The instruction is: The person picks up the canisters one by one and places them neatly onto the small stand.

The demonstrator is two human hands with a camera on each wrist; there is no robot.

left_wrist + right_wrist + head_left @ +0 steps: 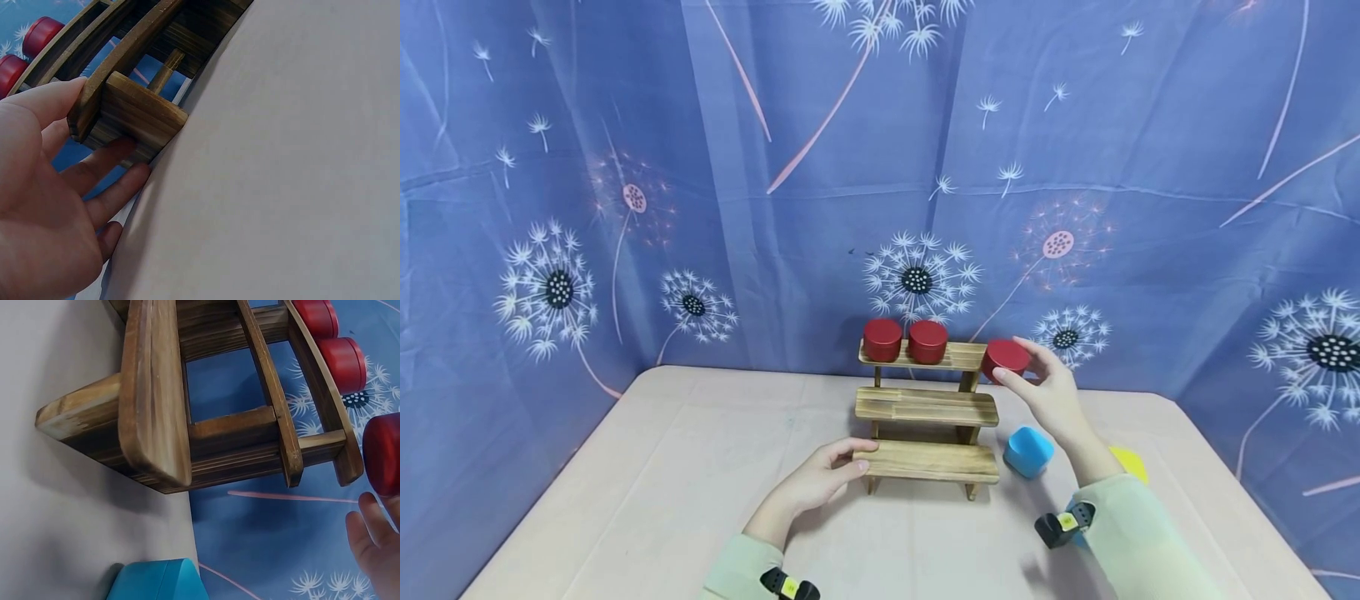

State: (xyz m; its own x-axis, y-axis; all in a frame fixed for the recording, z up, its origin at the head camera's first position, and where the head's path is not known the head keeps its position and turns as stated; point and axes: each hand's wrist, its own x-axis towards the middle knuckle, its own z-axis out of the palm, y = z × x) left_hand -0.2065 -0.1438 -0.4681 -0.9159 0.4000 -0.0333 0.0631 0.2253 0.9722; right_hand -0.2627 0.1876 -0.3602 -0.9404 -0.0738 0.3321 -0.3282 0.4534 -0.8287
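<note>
One three-tier wooden stand [927,407] sits on the one pale-covered table [670,475]; its three shelves rise like steps, the top one farthest back. Three red round tins are in view: a left tin [882,340] and a middle tin [928,342] stand upright side by side on the top shelf, with a slim gap between them; the third tin [1003,357] is in the right hand [1054,398], held between thumb and fingers, the grip as wide as the tin; the right wrist view shows it just beside the right end of the top shelf, a narrow gap apart.

The left hand [820,482] grips the left end of the lowest shelf, thumb against the board's edge, the other fingers reaching round by the stand's side support; its grip is narrow.

One blue rounded block [1028,452] rests on the table just right of the stand; a second blue object, mostly hidden, shows behind the right wrist; one yellow object [1129,463] is partly covered by the right forearm. Two pale green sleeves [1150,533] and two black wrist straps are visible, one of each per arm; behind everything hangs blue dandelion-print fabric [820,250].
</note>
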